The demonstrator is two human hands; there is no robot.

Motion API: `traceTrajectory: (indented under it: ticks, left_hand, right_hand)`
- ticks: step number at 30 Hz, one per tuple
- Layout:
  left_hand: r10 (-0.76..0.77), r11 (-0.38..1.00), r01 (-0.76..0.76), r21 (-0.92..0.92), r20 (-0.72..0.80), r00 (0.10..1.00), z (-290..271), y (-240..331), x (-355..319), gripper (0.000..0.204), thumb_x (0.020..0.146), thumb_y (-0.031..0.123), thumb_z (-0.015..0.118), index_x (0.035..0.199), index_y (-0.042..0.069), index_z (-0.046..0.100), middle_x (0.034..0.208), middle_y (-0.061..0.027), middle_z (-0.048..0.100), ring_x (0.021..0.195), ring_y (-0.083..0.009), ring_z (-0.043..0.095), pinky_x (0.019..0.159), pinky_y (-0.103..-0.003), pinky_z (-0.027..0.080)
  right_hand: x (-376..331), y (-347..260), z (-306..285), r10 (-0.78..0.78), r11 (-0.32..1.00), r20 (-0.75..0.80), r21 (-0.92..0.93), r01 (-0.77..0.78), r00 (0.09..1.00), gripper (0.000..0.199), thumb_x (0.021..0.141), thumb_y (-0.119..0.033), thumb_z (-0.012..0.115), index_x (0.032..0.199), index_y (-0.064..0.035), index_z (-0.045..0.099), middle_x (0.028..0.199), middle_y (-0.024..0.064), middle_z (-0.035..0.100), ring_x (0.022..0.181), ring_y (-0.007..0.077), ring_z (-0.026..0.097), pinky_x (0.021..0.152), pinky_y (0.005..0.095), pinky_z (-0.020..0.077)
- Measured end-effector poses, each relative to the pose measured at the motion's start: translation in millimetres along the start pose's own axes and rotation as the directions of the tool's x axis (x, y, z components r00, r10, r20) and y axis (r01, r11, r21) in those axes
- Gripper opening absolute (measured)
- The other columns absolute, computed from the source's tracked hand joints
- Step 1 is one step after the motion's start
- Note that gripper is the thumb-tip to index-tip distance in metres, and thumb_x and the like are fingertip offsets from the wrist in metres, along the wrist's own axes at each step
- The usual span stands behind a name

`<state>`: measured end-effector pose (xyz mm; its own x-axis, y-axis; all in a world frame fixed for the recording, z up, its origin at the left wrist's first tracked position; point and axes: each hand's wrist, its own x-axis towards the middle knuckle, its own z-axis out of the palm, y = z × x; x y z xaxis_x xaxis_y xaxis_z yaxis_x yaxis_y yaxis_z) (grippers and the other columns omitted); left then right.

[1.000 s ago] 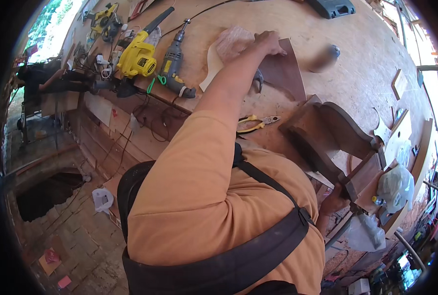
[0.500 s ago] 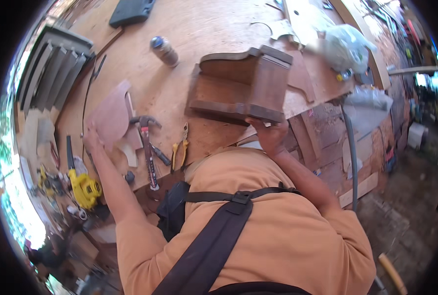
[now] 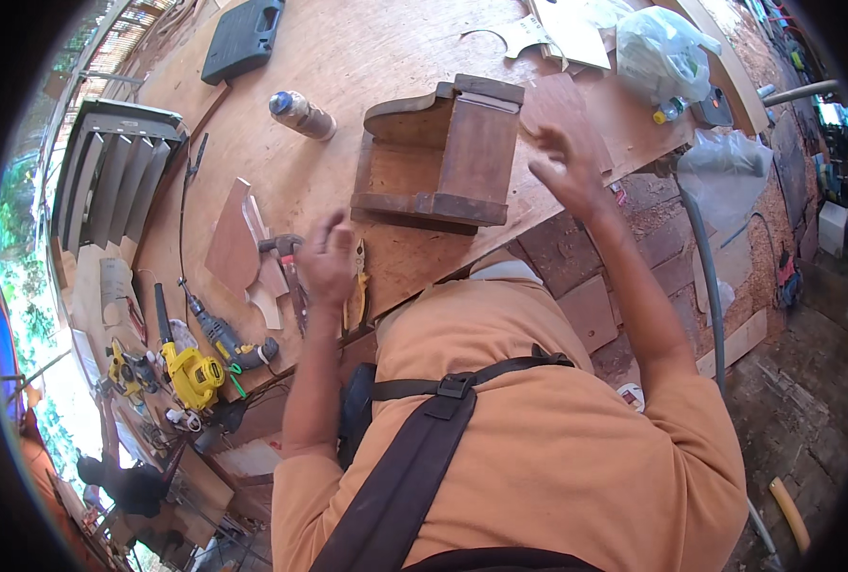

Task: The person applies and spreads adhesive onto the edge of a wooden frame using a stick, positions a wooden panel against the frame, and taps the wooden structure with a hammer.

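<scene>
A dark brown wooden box with an open front and a curved side panel rests on the workbench. My right hand is raised just right of it, fingers bent and apart, not touching the wood. Left of the box, my left hand hovers over the tools, slightly blurred, its fingers loosely apart and holding nothing. Beneath and beside it lie a hammer, partly hidden by the hand, and yellow-handled pliers. A thin curved wooden panel lies farther left.
Behind are a bottle and a dark tool case. A cordless drill, yellow blower and grey slatted unit line the left. At right are a plastic bag and a grey hose. Another person is at lower left.
My left hand has left the thin panel and moved right. My right hand has let go of the box's lower edge and moved up and right. The box has turned slightly and shifted left.
</scene>
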<state>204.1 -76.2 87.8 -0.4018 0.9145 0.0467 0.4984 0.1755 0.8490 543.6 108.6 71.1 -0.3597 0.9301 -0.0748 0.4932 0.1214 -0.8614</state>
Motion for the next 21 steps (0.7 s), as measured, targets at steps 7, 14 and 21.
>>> traceTrajectory:
  ticks: [7,14,21]
  left_hand:
    - [0.244,0.97,-0.243,0.022,-0.072,0.967,76.7,24.9,-1.0,0.064,0.106,0.05,0.028,0.124,-0.001,0.061,0.131,-0.0211,0.057,0.132,-0.0396,0.044,0.113,-0.049,0.027]
    - [0.375,0.927,-0.368,0.071,-0.148,0.915,104.4,15.0,14.4,0.068,0.107,0.049,0.017,0.111,0.001,0.065,0.127,-0.0212,0.058,0.13,-0.0428,0.044,0.113,-0.055,0.022]
    - [0.523,0.85,-0.527,-0.007,-0.103,0.846,106.0,-18.4,63.1,0.074,0.106,0.052,0.012,0.114,-0.001,0.064,0.123,-0.0234,0.057,0.129,-0.0421,0.045,0.113,-0.051,0.025]
  right_hand:
    - [77.0,5.0,50.8,-0.074,0.992,0.114,0.107,0.061,0.991,0.06,0.075,-0.035,0.083,0.124,-0.0047,0.063,0.114,0.0148,0.07,0.104,0.0244,0.067,0.09,0.0341,0.053]
    - [77.1,40.5,58.4,-0.402,0.908,0.043,0.153,0.391,0.915,0.02,0.084,-0.008,0.075,0.103,-0.0011,0.071,0.087,0.0027,0.072,0.079,0.0078,0.062,0.071,0.0275,0.0521]
    - [0.5,-4.2,54.4,-0.217,0.94,-0.235,0.212,0.268,0.947,0.021,0.079,-0.012,0.072,0.098,-0.0056,0.068,0.083,0.0137,0.07,0.073,0.0285,0.068,0.066,0.0366,0.0523]
